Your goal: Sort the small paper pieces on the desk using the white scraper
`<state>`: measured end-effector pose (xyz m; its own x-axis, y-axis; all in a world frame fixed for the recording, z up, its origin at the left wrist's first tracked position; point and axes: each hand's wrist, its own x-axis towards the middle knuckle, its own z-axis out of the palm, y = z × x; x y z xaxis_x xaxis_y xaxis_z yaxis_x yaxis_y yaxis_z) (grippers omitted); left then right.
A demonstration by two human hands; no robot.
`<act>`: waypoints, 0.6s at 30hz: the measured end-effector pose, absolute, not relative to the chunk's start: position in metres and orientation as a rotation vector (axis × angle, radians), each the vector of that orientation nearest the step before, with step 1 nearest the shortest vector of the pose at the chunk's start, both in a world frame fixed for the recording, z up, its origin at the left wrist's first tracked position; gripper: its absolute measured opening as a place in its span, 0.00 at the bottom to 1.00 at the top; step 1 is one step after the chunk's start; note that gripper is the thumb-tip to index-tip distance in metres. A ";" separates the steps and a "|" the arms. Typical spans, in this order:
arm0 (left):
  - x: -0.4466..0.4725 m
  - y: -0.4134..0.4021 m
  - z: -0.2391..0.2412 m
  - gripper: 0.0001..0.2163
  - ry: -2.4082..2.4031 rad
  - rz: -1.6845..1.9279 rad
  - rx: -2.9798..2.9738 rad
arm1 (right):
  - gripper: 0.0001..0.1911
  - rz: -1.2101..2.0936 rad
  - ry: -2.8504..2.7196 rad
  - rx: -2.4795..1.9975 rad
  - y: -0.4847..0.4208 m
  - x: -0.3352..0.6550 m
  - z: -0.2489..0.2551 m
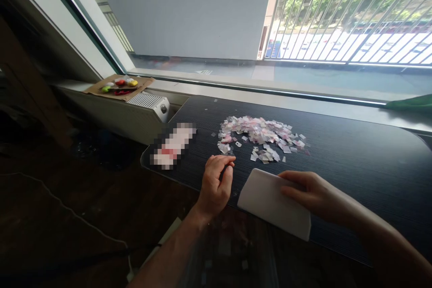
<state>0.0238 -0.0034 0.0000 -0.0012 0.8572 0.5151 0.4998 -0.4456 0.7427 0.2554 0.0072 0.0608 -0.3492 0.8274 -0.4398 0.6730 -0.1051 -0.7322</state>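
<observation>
Clamping a white panel [261,200], right hand [305,189]; left hand [216,184], thumb apart, near scraps [258,131].

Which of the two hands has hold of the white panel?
The right hand, gripping the white panel at its far edge; the left hand is apart from it, near the scraps.

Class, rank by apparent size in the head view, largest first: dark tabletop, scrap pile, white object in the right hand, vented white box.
1. Dark tabletop
2. Scrap pile and white object: too alike to rank, the object being nearer and partly covered
3. Vented white box
</observation>
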 end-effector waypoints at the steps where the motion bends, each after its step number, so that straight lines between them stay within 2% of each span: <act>1: 0.024 -0.004 0.000 0.10 1.408 1.421 1.934 | 0.21 1.469 -1.991 -1.673 0.006 0.254 0.061; 7: 0.024 -0.004 0.004 0.10 1.414 1.389 1.921 | 0.19 1.409 -2.059 -1.606 -0.011 0.255 0.068; 9: 0.024 -0.005 0.004 0.10 1.415 1.388 1.924 | 0.18 1.223 -2.101 -1.637 -0.016 0.261 0.070; 14: 0.023 -0.005 0.001 0.11 1.434 1.373 1.945 | 0.18 0.500 -1.972 -1.879 -0.007 0.273 0.070; 18: 0.022 -0.004 -0.001 0.11 1.451 1.372 1.965 | 0.19 0.335 -2.004 -1.822 0.004 0.263 0.071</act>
